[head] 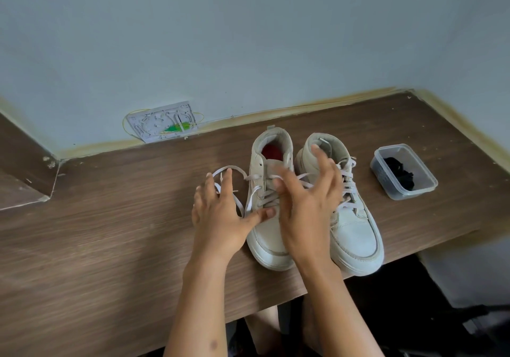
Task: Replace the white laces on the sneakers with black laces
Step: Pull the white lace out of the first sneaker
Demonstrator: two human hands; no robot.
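On the table [110, 232], 2 sneakers are set side by side with the toes toward the person, and both are laced with white laces. The left hand [218, 218] is spread flat beside the left sneaker [269, 205], with the thumb on its side; nothing is held by it. The right hand [309, 205] is blurred above the 2 shoes, with the fingers spread, and whether a lace is caught by them cannot be told. The loose lace [234, 188] of the left sneaker is trailed on the table under the left fingers. The right sneaker [350, 218] is laced up to the top. The black laces [400, 176] are kept in a box [430, 185] to the right, well apart from the hands. If the lace is pulled while it is pinned under the left hand, the shoe could be dragged, probably against its neighbour. Both toes are placed near the table edge, so a fall is possible.
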